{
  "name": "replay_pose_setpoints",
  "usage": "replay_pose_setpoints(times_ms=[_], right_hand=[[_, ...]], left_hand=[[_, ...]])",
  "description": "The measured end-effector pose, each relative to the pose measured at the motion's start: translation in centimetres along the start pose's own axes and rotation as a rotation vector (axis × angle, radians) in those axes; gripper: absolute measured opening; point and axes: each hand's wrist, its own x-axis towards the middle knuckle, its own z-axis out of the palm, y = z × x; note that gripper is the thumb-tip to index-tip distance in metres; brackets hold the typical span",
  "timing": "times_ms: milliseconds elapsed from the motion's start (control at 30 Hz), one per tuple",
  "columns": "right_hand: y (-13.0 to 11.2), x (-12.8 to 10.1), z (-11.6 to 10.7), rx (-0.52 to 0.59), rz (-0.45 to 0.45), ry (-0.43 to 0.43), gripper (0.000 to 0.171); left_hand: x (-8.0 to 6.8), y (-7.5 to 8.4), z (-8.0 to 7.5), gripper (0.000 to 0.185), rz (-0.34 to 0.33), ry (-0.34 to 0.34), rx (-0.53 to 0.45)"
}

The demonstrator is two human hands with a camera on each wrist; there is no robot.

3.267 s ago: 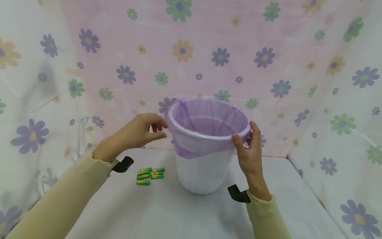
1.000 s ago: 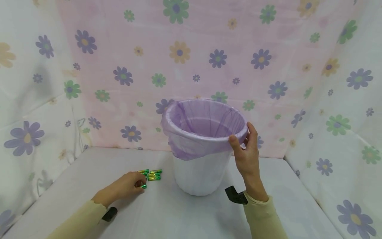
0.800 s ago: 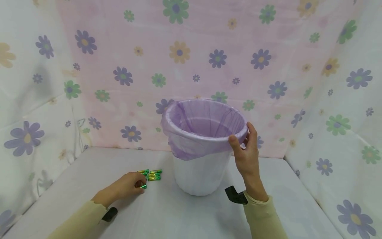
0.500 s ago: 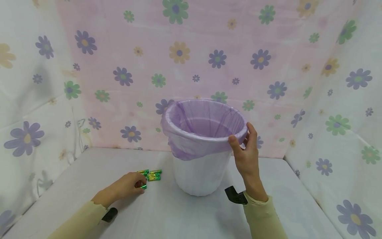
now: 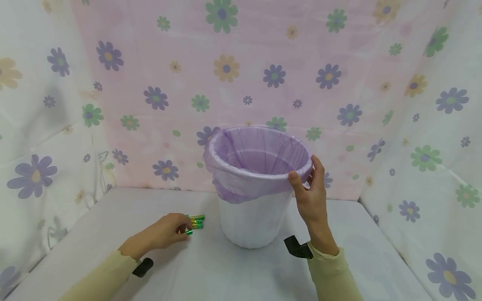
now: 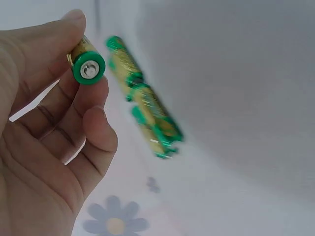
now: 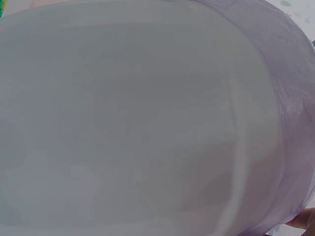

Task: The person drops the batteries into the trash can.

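A white bin [image 5: 255, 219] lined with a purple bag [image 5: 260, 156] stands mid-table; its wall [image 7: 147, 123] fills the right wrist view. My right hand [image 5: 309, 190] grips the bin's right rim over the bag, thumb in front. Low on the table to the bin's left, my left hand [image 5: 177, 228] pinches one green and gold battery [image 6: 87, 66] between thumb and fingers. Several more batteries [image 5: 197, 220] lie just past it, also blurred in the left wrist view [image 6: 147, 110].
The white table [image 5: 226, 271] is walled on three sides by flowered cloth [image 5: 233, 71], pink at the back. Black wrist camera mounts [image 5: 297, 246] sit on both cream sleeves.
My left hand left the bin's rim, dropped to the batteries and took hold of one; it has now shifted slightly right. The right hand has stayed on the rim.
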Motion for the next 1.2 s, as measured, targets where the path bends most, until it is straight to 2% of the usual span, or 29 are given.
replay_pose_setpoints(times_ms=[200,467,733,933,1100,1200], right_hand=[[0.0,0.0,0.0,-0.003,-0.001,0.001,0.073],[0.1,0.1,0.0,-0.005,-0.003,-0.002,0.073],[0.1,0.0,0.1,-0.002,0.002,-0.003,0.074],[0.1,-0.1,0.1,0.001,0.002,-0.011,0.075],[0.1,0.0,0.0,0.000,-0.006,-0.006,0.074],[0.1,0.0,0.0,0.003,-0.010,-0.007,0.074]], left_hand=[[0.3,2.4,-1.7,0.016,0.050,-0.019,0.030],[0.6,5.5,-4.9,0.014,0.083,-0.038,0.095],[1.4,8.6,-8.1,0.014,0.179,0.010,0.159],[1.7,10.9,-10.7,0.016,0.190,0.059,0.209],[2.1,12.6,-12.5,0.016,0.180,0.056,0.229],[2.3,13.4,-13.3,0.016,0.208,0.075,0.235]])
